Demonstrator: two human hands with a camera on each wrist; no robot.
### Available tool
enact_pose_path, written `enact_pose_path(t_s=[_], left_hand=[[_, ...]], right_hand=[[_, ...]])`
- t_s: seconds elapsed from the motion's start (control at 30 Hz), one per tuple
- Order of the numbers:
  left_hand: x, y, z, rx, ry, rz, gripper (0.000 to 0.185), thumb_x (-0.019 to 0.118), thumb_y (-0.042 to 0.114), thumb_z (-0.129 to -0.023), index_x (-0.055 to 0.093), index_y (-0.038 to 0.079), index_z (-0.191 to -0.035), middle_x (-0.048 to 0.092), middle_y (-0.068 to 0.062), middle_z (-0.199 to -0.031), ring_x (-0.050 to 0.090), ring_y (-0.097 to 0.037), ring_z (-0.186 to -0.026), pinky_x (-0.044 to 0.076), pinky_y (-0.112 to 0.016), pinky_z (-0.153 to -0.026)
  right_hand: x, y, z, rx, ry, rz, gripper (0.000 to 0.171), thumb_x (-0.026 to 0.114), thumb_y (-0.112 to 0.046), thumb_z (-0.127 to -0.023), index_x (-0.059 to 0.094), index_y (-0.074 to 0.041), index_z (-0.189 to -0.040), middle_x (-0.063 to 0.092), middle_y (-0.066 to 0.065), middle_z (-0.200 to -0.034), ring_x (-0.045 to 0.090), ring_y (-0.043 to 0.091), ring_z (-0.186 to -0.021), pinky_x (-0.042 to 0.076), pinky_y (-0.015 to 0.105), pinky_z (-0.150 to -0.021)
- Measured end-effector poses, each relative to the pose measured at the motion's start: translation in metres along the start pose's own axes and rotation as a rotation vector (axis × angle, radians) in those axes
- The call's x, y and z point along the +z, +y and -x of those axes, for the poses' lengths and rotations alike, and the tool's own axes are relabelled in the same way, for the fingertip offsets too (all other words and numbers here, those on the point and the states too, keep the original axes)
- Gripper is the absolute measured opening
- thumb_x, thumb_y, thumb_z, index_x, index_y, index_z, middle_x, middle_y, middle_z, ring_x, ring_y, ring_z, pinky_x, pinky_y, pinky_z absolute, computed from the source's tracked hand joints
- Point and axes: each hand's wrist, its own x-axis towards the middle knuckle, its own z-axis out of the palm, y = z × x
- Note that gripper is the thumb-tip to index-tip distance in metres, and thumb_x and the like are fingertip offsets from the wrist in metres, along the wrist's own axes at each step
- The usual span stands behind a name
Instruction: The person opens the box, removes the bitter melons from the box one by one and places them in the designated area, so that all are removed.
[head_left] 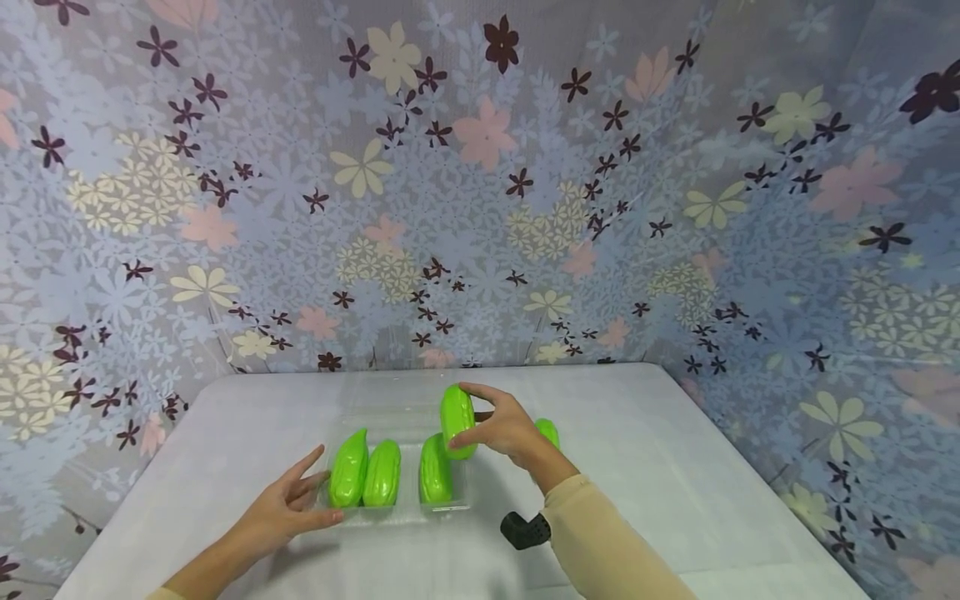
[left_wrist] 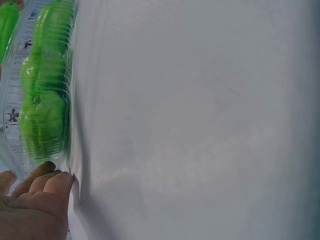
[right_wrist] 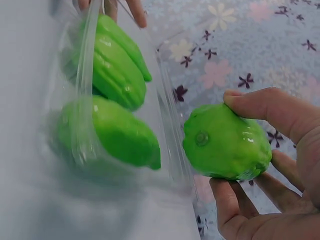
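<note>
**Green gourd held above a clear tray**

Nearest the head camera, a beige sleeve [head_left: 600,533] leads to the right hand [head_left: 501,429], whose thumb and fingers grip a green chayote-like gourd [head_left: 457,419] upright, just above the clear plastic tray [head_left: 390,398]. Left of that hand, three more gourds [head_left: 382,473] lie side by side in the tray. Another green gourd [head_left: 548,431] peeks out behind the right wrist. The left hand [head_left: 288,506] rests with fingers spread against the tray's left end, on the white table [head_left: 675,467].

From the left wrist, loosely bent fingertips [left_wrist: 55,181] touch the ribbed tray wall [left_wrist: 69,100]; green gourds show through it.

From the right wrist, thumb above and fingers below clasp the held gourd [right_wrist: 227,141], beside the tray's edge [right_wrist: 167,125], with tray gourds [right_wrist: 117,67] to its left.
</note>
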Motion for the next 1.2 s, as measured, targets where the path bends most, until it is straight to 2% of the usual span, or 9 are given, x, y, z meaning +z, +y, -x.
enact_pose_path(t_s=[0.27,0.43,0.87,1.2], left_hand=[[-0.001,0.001,0.001,0.009,0.0,0.007,0.106,0.087,0.025,-0.082,0.018,0.015,-0.162,0.037,-0.033,-0.152,0.035,-0.053,-0.137,0.037,-0.057,-0.11],[0.0,0.001,0.0,-0.006,0.004,0.002,0.107,0.088,0.026,-0.081,0.019,0.015,-0.162,0.037,-0.033,-0.152,0.035,-0.053,-0.137,0.039,-0.056,-0.109],[-0.001,-0.002,-0.001,0.021,-0.001,-0.001,0.106,0.087,0.026,-0.082,0.018,0.014,-0.162,0.036,-0.033,-0.152,0.035,-0.053,-0.137,0.038,-0.057,-0.109],[-0.001,0.0,0.0,0.026,0.0,0.001,0.106,0.087,0.025,-0.082,0.018,0.013,-0.162,0.037,-0.034,-0.151,0.035,-0.053,-0.137,0.039,-0.056,-0.109]], right_hand=[[-0.027,0.01,0.004,0.038,0.075,0.002,0.093,0.094,0.0,-0.065,0.054,-0.02,-0.147,0.055,0.011,-0.141,0.058,0.037,-0.123,0.059,0.046,-0.086],[-0.046,0.02,0.007,0.069,0.119,0.032,0.095,0.094,-0.001,-0.064,0.053,-0.021,-0.148,0.051,0.009,-0.146,0.057,0.037,-0.124,0.055,0.052,-0.092],[-0.092,0.041,0.016,0.144,0.16,0.034,0.098,0.088,0.003,-0.07,0.041,-0.013,-0.155,0.029,0.014,-0.162,0.046,0.043,-0.134,0.05,0.055,-0.1],[-0.115,0.063,0.021,0.205,0.212,0.117,0.096,0.084,0.004,-0.073,0.037,-0.009,-0.156,0.027,0.019,-0.161,0.044,0.046,-0.133,0.047,0.056,-0.104]])
